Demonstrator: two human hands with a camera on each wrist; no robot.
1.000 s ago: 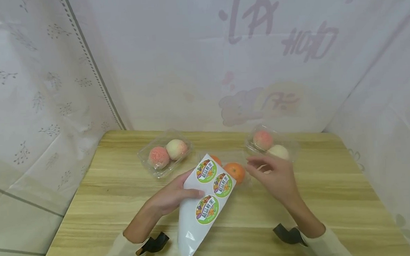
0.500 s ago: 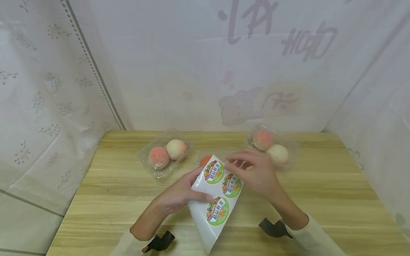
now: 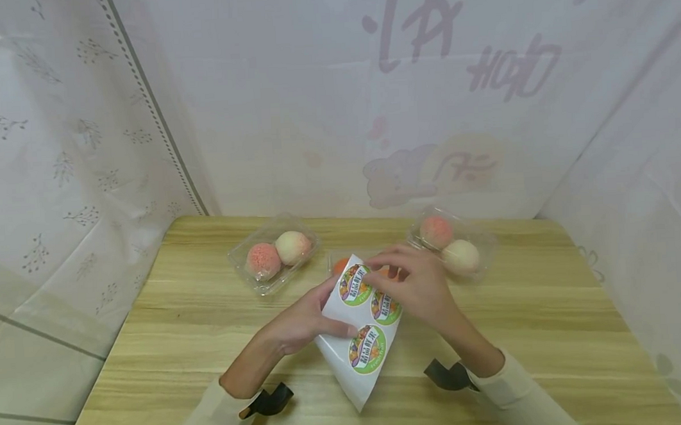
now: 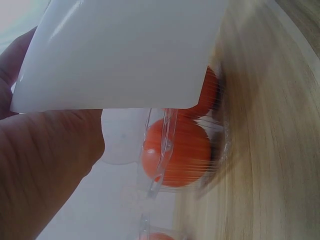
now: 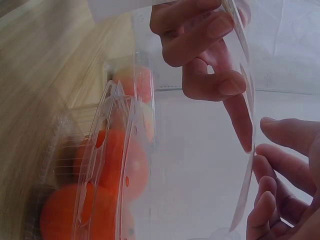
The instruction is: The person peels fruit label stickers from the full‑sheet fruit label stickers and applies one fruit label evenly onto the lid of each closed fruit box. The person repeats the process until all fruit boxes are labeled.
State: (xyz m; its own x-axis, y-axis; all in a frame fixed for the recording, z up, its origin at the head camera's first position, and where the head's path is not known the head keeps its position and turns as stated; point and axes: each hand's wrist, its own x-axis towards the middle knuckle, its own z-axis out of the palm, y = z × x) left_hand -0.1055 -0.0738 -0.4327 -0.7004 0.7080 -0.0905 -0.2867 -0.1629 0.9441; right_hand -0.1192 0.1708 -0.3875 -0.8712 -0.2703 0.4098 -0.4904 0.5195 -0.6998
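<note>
My left hand [image 3: 302,320] holds a white sheet of round fruit stickers [image 3: 339,360], thumb on the front face and the other fingers behind it. Three printed stickers show on its front. Close to the top sticker [image 3: 354,285], my right hand [image 3: 422,285] has its thumb and index fingertips at the sheet's upper right edge. In the right wrist view a small gap separates that thumb [image 5: 287,134] from the index finger, which touches the sheet. Behind the sheet stands a clear plastic box [image 5: 90,170] with oranges [image 4: 182,152], partly hidden in the head view.
Two more clear boxes stand toward the back: the left box [image 3: 258,286] and the right box [image 3: 483,240], each with two pink and cream peach-like balls. The wooden table [image 3: 555,329] meets hanging white cloth [image 3: 289,112] at its back edge.
The right hand has come leftward to the sheet's upper edge. The left hand has brought the sheet slightly right, covering more of the oranges.
</note>
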